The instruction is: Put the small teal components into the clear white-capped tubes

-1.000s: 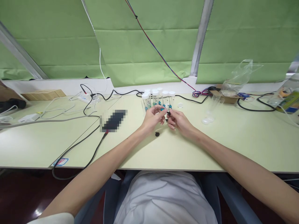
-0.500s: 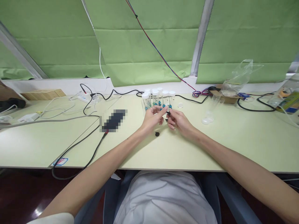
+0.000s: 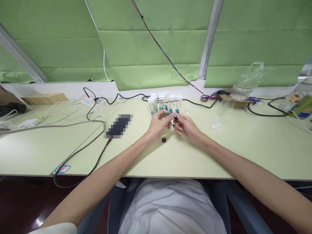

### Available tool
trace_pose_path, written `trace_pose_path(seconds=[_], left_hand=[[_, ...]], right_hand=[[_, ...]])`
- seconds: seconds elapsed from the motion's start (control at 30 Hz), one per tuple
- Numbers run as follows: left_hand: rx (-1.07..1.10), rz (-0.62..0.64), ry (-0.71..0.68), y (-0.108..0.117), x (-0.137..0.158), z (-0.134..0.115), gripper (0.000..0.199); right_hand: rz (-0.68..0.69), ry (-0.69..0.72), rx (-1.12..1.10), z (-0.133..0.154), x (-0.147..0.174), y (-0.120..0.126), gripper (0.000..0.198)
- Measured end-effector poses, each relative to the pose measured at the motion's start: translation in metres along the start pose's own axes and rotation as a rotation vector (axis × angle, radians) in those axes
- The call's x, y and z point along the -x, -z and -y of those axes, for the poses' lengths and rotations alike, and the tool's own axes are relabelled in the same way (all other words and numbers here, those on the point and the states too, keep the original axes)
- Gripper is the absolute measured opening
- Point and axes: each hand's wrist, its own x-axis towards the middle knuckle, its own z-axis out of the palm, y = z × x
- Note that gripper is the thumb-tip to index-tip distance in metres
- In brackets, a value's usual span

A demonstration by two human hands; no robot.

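Observation:
Close together above the table, both my hands meet at the fingertips. My left hand (image 3: 159,123) is closed in a pinch, and what it grips is largely hidden by the fingers. My right hand (image 3: 186,126) pinches a small black piece (image 3: 175,119) against the left fingertips; its exact kind is too small to tell. Right behind my hands stand several clear tubes (image 3: 151,106) with white caps and teal items inside. On the table below my left hand lies a small round black part (image 3: 164,140).
A loose white cap (image 3: 188,110) lies right of the tubes. Farther right are clear tubes (image 3: 224,105), clear round lids (image 3: 216,125) and a plastic bag (image 3: 246,83) in a cardboard box. A blurred-out dark device (image 3: 119,126) with a black cable (image 3: 99,156) lies left.
My fingertips have shifted very slightly around the small black piece, which shows less now. Both arms stay almost in place.

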Motion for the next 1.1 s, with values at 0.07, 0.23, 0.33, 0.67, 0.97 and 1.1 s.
trace_pose_path(seconds=[0.07, 0.23, 0.33, 0.67, 0.97, 1.1], left_hand=[[0.023, 0.007, 0.007, 0.0003, 0.0003, -0.0004, 0.047], [0.093, 0.049, 0.041, 0.0024, -0.0001, 0.0002, 0.041], [0.154, 0.052, 0.071, 0.0033, -0.0013, 0.0017, 0.039], [0.157, 0.099, 0.088, 0.0044, -0.0005, 0.0014, 0.033], [0.030, 0.051, 0.041, 0.0016, 0.0011, 0.0003, 0.043], [-0.007, 0.042, 0.037, 0.0015, -0.0003, 0.0033, 0.047]], right_hand=[[-0.001, -0.002, -0.003, 0.0009, 0.0005, -0.0005, 0.046], [0.009, -0.004, -0.012, 0.0017, 0.0012, -0.0013, 0.046], [0.024, -0.009, -0.012, 0.0016, 0.0016, -0.0010, 0.046], [0.039, -0.009, -0.014, -0.0003, 0.0008, -0.0001, 0.043], [0.076, 0.006, 0.010, 0.0018, 0.0024, -0.0020, 0.038], [0.091, 0.007, 0.033, 0.0013, 0.0028, -0.0024, 0.036]])
